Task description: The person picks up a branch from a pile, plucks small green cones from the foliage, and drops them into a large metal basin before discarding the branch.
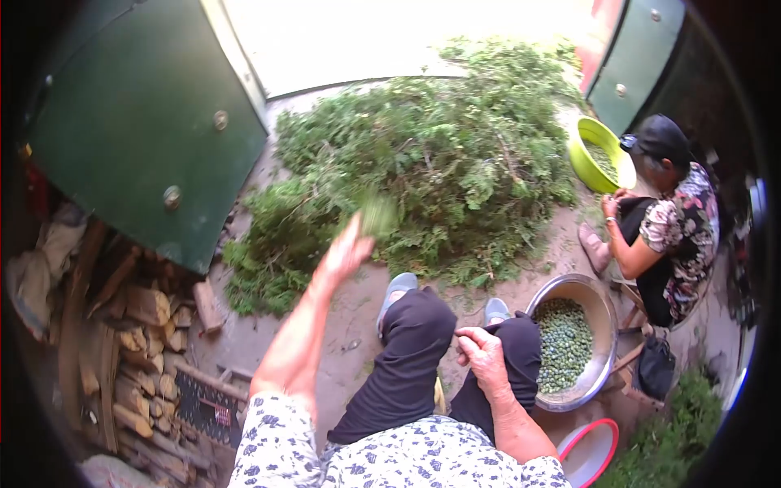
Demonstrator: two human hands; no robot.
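Note:
My left hand (348, 250) reaches forward over the near edge of a large heap of leafy green conifer branches (423, 154). Its fingers are stretched out and apart. Right beside the fingertips is a motion-blurred green sprig (378, 214), which looks loose from the hand. Above my right knee, my right hand (486, 359) is closed, thumb and fingers pinched together. Whatever lies in that pinch is too small to make out. Close to its right stands a metal basin (604, 325), partly filled with small round green cones or berries (564, 346).
Another person (671, 220) sits at the right, hands together, near a yellow-green basin (582, 154) with green pieces inside. A red-rimmed white basin (592, 455) is at lower right, beside more greenery (667, 439). Stacked firewood (150, 350) and a green door (146, 122) are at left.

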